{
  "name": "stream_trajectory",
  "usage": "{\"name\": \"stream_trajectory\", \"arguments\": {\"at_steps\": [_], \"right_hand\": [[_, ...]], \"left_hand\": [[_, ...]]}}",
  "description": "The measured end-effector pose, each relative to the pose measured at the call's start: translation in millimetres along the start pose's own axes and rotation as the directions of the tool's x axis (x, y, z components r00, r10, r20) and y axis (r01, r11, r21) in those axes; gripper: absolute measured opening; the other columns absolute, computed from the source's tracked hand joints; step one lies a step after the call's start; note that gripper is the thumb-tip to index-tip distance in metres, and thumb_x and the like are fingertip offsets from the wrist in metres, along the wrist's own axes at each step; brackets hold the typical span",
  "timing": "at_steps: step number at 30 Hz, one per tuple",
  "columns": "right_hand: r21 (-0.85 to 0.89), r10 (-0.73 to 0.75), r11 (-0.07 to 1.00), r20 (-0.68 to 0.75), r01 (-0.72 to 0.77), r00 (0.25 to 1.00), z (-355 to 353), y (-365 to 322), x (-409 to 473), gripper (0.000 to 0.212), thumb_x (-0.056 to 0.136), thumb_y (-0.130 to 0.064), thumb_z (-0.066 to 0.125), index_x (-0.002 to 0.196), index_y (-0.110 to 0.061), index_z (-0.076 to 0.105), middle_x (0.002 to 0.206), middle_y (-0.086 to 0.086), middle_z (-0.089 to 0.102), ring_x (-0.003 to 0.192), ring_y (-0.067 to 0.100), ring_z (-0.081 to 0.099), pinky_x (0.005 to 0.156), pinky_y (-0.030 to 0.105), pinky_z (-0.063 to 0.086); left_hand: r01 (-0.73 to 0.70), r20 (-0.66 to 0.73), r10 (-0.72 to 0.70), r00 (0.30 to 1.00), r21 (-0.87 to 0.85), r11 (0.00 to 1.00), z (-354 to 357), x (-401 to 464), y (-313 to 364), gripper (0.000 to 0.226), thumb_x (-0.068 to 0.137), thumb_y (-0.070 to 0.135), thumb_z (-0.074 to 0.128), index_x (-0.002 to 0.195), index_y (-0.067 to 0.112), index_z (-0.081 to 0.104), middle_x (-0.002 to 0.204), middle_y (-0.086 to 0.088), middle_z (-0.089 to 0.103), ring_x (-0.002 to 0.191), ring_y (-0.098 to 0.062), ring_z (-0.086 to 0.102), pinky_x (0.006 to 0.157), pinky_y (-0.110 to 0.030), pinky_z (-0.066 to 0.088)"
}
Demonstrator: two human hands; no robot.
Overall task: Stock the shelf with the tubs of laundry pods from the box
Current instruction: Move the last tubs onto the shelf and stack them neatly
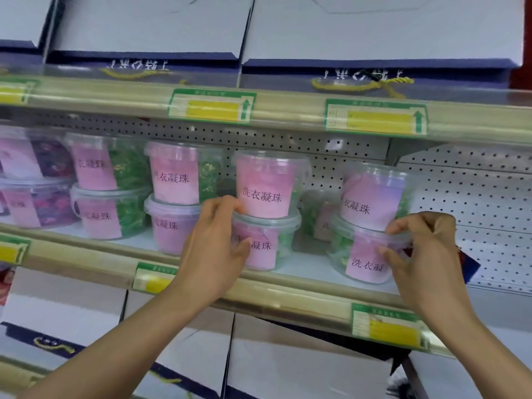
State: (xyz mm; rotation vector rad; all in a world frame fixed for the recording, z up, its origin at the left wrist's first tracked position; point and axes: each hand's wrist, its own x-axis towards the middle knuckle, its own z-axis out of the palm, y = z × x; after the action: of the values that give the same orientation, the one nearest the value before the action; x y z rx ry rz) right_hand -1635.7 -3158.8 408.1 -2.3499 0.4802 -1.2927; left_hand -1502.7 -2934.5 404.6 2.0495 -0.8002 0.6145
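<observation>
You are cupping your left hand (pixel 214 240) around the centre stack's bottom tub (pixel 263 243), while your right hand (pixel 423 254) is pinching the lower-right tub (pixel 364 254), squaring pink labels forward on the shelf (pixel 288 295).

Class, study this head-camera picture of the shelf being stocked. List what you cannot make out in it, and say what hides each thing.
1. The box: not in the head view at all.
2. Label of the lower tub: partly covered by the left hand.
3. A tub at the back: mostly hidden behind the front stacks.
4. Price tags: print too blurred to read.
5. Leftmost tubs: cut off by the frame edge.
</observation>
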Motion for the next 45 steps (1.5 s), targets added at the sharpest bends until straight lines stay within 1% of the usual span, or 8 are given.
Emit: {"name": "stream_trajectory", "arguments": {"at_steps": [10, 15, 19, 24, 28, 32, 38, 45], "right_hand": [[-0.128, 0.036, 0.991, -0.090, -0.047, 0.995, -11, 12, -2, 0.034, 0.072, 0.002, 0.073, 0.092, -0.018, 0.053, 0.106, -0.004, 0.028, 0.079, 0.032, 0.053, 0.067, 0.035, 0.043], [-0.174, -0.081, 0.983, -0.124, 0.059, 0.989, -9, -7, -12, 0.051, 0.067, -0.002, 0.077, 0.111, -0.012, 0.054, 0.114, 0.005, 0.035, 0.104, 0.028, 0.044, 0.079, 0.035, 0.043], [-0.047, -0.215, 0.974, 0.121, 0.222, 0.969, 6, -42, -19, 0.041, 0.076, -0.014, 0.073, 0.112, -0.022, 0.056, 0.109, -0.009, 0.033, 0.093, 0.004, 0.040, 0.072, 0.007, 0.033], [-0.028, -0.185, 0.981, 0.170, 0.192, 0.968, 33, -54, -12, 0.034, 0.082, -0.020, 0.069, 0.111, -0.023, 0.052, 0.106, -0.007, 0.037, 0.088, 0.012, 0.047, 0.071, 0.025, 0.039], [-0.072, -0.187, 0.977, 0.164, 0.201, 0.969, 37, -54, -7, 0.031, 0.079, -0.018, 0.072, 0.101, -0.022, 0.051, 0.103, -0.005, 0.039, 0.081, 0.011, 0.045, 0.061, 0.018, 0.035], [-0.058, -0.207, 0.973, 0.188, 0.222, 0.960, 31, -51, -4, 0.033, 0.076, -0.015, 0.074, 0.092, -0.029, 0.049, 0.100, -0.004, 0.040, 0.076, 0.002, 0.045, 0.064, 0.007, 0.031], [-0.075, -0.194, 0.974, 0.209, 0.213, 0.958, 23, -50, -5, 0.033, 0.076, -0.016, 0.075, 0.094, -0.030, 0.050, 0.101, -0.002, 0.041, 0.081, 0.012, 0.048, 0.066, 0.026, 0.034], [-0.099, -0.134, 0.983, 0.204, 0.157, 0.970, 31, -51, -4, 0.036, 0.072, -0.033, 0.076, 0.092, -0.028, 0.047, 0.102, -0.005, 0.039, 0.081, 0.011, 0.050, 0.059, 0.021, 0.036]], "left_hand": [[-0.017, -0.040, 0.015, 0.999, -0.054, 0.998, 11, 3, 0, 0.031, 0.080, 0.020, 0.070, 0.096, 0.025, 0.044, 0.107, 0.003, 0.051, 0.082, 0.006, 0.052, 0.072, -0.028, 0.045], [-0.031, 0.005, 0.032, 0.999, -0.046, 0.998, 18, 3, 5, 0.032, 0.080, 0.023, 0.071, 0.093, 0.029, 0.042, 0.107, 0.002, 0.046, 0.083, 0.023, 0.040, 0.066, -0.003, 0.032], [-0.029, 0.021, 0.030, 0.999, -0.047, 0.998, 25, 4, 13, 0.034, 0.080, 0.024, 0.071, 0.095, 0.032, 0.042, 0.107, 0.004, 0.043, 0.082, 0.008, 0.043, 0.063, -0.008, 0.030], [-0.073, 0.052, 0.077, 0.996, -0.085, 0.994, 30, 3, 21, 0.035, 0.081, 0.019, 0.068, 0.108, 0.027, 0.047, 0.113, 0.004, 0.038, 0.096, -0.012, 0.049, 0.079, -0.024, 0.040], [-0.109, 0.090, 0.123, 0.988, -0.148, 0.983, 29, -3, 17, 0.043, 0.081, 0.011, 0.065, 0.115, 0.028, 0.046, 0.121, 0.006, 0.037, 0.101, -0.012, 0.051, 0.087, -0.034, 0.048], [-0.133, 0.090, 0.152, 0.984, -0.191, 0.973, 26, -3, 10, 0.050, 0.083, 0.003, 0.061, 0.123, 0.026, 0.043, 0.126, 0.009, 0.046, 0.107, -0.005, 0.053, 0.086, -0.027, 0.049], [0.023, 0.162, -0.017, 0.987, -0.036, 0.999, 15, 37, -16, 0.050, 0.086, 0.003, 0.059, 0.130, 0.016, 0.040, 0.133, -0.005, 0.045, 0.115, -0.018, 0.054, 0.097, -0.034, 0.045], [-0.033, 0.294, 0.046, 0.955, -0.051, 0.998, 38, 75, -18, 0.064, 0.078, -0.016, 0.045, 0.134, 0.014, 0.047, 0.131, -0.005, 0.054, 0.118, -0.022, 0.053, 0.099, -0.035, 0.046]]}}
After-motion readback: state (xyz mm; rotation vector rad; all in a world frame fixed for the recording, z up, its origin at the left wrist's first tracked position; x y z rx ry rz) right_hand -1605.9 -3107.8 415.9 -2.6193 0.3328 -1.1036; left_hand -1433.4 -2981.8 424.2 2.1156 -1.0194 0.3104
